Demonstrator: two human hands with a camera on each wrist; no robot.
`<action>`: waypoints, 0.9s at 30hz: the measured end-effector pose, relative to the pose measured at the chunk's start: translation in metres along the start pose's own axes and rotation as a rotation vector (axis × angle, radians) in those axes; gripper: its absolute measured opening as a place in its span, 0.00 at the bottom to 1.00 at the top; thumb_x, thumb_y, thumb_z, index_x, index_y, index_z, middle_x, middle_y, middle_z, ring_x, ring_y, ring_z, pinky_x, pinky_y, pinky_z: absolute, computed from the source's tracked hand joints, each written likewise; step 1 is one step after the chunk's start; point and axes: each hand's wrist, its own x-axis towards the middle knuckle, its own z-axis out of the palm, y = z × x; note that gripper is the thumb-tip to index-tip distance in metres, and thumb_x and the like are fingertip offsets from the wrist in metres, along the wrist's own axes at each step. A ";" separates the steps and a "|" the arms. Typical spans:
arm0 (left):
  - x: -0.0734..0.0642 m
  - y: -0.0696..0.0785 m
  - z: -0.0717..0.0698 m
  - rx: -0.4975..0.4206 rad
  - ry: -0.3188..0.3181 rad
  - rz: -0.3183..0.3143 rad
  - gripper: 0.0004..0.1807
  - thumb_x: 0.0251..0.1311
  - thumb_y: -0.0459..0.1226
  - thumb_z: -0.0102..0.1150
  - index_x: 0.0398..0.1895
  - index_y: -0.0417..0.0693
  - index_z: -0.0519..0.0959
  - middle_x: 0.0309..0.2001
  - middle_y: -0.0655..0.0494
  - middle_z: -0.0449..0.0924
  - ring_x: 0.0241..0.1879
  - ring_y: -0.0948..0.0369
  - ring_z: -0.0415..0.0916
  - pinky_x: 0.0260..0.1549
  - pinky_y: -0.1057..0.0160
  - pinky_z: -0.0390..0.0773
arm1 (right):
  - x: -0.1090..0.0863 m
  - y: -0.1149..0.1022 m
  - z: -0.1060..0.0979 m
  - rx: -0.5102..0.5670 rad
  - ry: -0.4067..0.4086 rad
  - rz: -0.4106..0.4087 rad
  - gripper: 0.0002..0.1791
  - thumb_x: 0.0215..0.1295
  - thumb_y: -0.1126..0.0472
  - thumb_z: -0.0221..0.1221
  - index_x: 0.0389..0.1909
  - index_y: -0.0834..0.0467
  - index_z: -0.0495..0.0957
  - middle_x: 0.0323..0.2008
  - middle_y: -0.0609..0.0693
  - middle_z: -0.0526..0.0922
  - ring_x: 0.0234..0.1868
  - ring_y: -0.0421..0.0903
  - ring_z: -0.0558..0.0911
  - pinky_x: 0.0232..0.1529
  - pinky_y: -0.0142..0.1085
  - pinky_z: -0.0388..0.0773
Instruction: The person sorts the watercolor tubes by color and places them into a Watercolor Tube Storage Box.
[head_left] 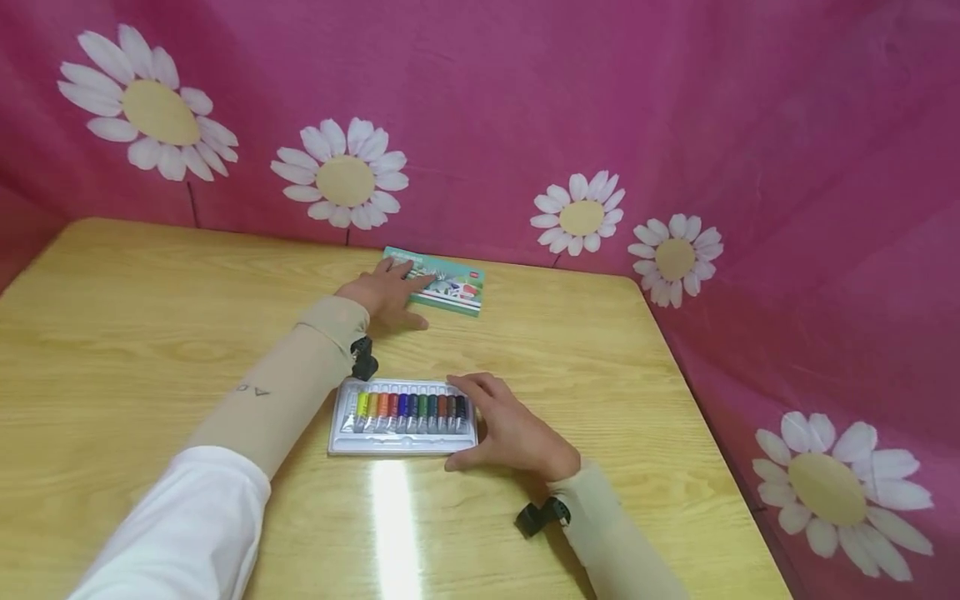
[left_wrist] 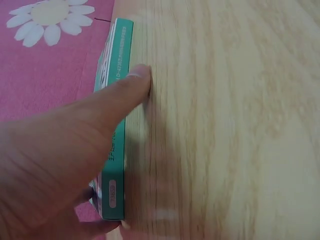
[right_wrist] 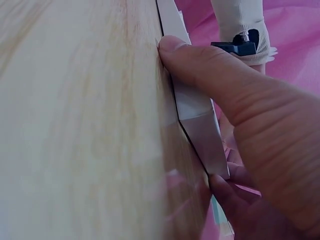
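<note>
A white plastic tray (head_left: 358, 447) on the table holds a row of small paint tubes (head_left: 412, 414) in many colours with silvery ends. My right hand (head_left: 517, 429) grips the tray's right end, thumb at the near edge and fingers at the far corner. The right wrist view shows that thumb against the tray's side wall (right_wrist: 200, 107). Farther back, my left hand (head_left: 386, 293) rests spread over the left part of a flat green printed box (head_left: 457, 287). In the left wrist view, its thumb lies across the box's green side (left_wrist: 115, 172).
Both objects lie on a light wood-grain table (head_left: 187, 333). A pink cloth (head_left: 465, 100) with large white daisies hangs behind the table and along its right side. The box lies close to the table's back edge. Dark wrist cameras sit on both sleeves.
</note>
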 end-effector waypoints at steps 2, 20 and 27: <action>-0.001 0.000 -0.001 -0.016 0.009 -0.006 0.49 0.66 0.62 0.60 0.84 0.65 0.49 0.86 0.43 0.37 0.84 0.37 0.29 0.76 0.28 0.46 | 0.001 -0.001 0.000 -0.008 -0.002 -0.007 0.62 0.44 0.32 0.77 0.80 0.35 0.55 0.78 0.45 0.59 0.72 0.49 0.66 0.73 0.52 0.73; 0.003 0.005 -0.004 0.002 0.060 0.085 0.38 0.63 0.57 0.68 0.68 0.46 0.68 0.79 0.44 0.63 0.82 0.39 0.47 0.77 0.33 0.52 | 0.001 0.001 0.001 -0.046 0.005 -0.016 0.62 0.44 0.32 0.77 0.80 0.37 0.56 0.77 0.45 0.60 0.72 0.48 0.66 0.74 0.49 0.71; 0.002 0.004 -0.006 0.014 0.053 0.083 0.42 0.63 0.58 0.67 0.72 0.45 0.66 0.78 0.41 0.62 0.81 0.37 0.51 0.76 0.32 0.55 | 0.001 0.001 0.002 -0.056 0.005 -0.020 0.62 0.45 0.31 0.77 0.80 0.38 0.57 0.77 0.45 0.60 0.72 0.47 0.66 0.74 0.49 0.71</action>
